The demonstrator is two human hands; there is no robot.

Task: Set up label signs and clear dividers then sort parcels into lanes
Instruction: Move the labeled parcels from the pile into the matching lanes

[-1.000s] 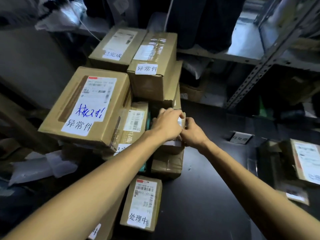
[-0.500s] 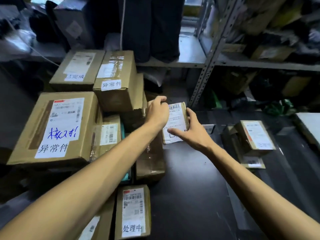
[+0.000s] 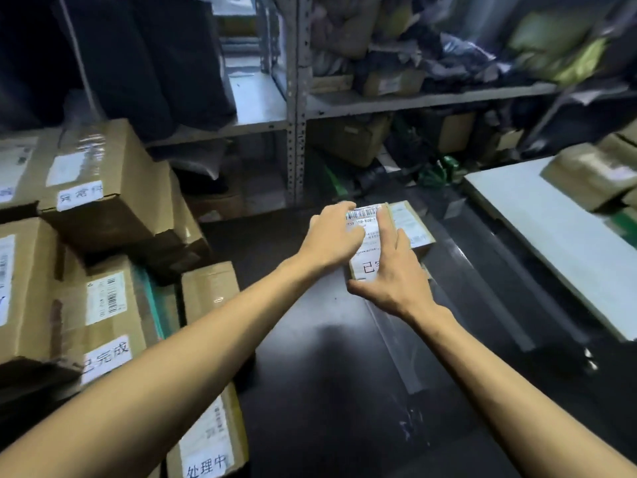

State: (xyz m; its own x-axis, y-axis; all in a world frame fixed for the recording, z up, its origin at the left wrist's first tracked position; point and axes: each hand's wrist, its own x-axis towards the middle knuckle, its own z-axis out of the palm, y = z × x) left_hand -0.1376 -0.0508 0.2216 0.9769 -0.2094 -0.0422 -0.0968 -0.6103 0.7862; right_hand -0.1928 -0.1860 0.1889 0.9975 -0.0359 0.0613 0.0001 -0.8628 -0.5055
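Observation:
A small brown parcel [image 3: 368, 251] with a white barcode label is held low over the dark table [image 3: 327, 391], in the middle of the view. My left hand [image 3: 329, 241] grips its left edge with curled fingers. My right hand [image 3: 391, 274] lies over its top, thumb hooked along the near edge. Its right side touches a second small labelled parcel [image 3: 412, 224] that sits on the table. Clear divider strips [image 3: 393, 343] lie along the table, one running from under my right wrist toward me.
Stacked cardboard parcels fill the left, among them a taped box [image 3: 110, 201], a labelled box [image 3: 103, 326] and a narrow one [image 3: 210, 439] at the near edge. A metal shelf post [image 3: 296, 132] stands behind. On the right lie a white board [image 3: 551, 243] and more boxes [image 3: 593, 170].
Both hands lifted the small parcel off the left stack and carried it right and outward to the table's middle, beside the other small parcel. The view swung right.

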